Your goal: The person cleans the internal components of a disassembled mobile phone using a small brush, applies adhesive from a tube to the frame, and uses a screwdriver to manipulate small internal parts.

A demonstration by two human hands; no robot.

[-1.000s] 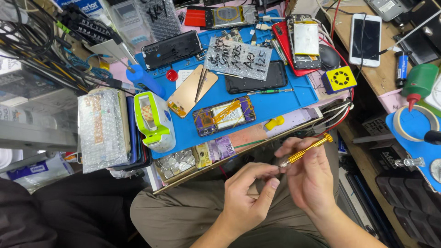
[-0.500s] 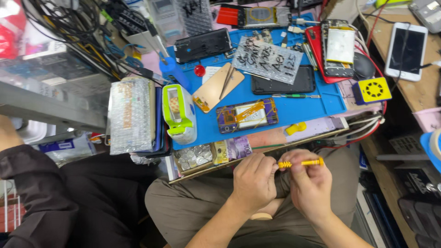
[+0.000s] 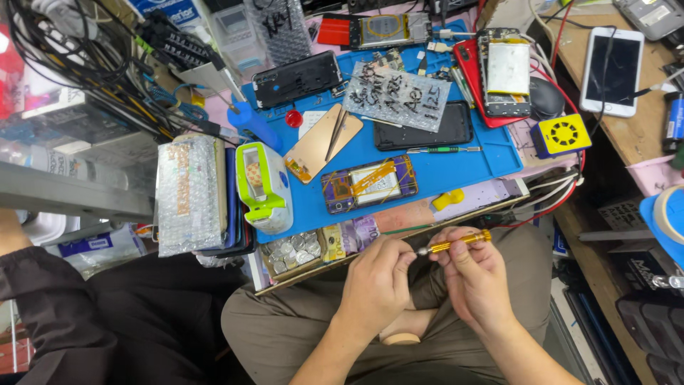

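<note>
The right hand [image 3: 476,281] pinches a slim yellow metal screwdriver [image 3: 456,244] by its handle, thumb and fingers pressed together around it, the shaft lying almost level and pointing left. The left hand [image 3: 376,284] meets the silver tip with its fingertips closed on it; whether a small part sits between them cannot be told. Both hands hover over the person's lap, just below the edge of the desk. Near them on the blue rubber work mat [image 3: 456,171] lies an opened purple phone with gold ribbon cable [image 3: 369,184], and left of it a green-and-white plastic dispenser [image 3: 263,187].
</note>
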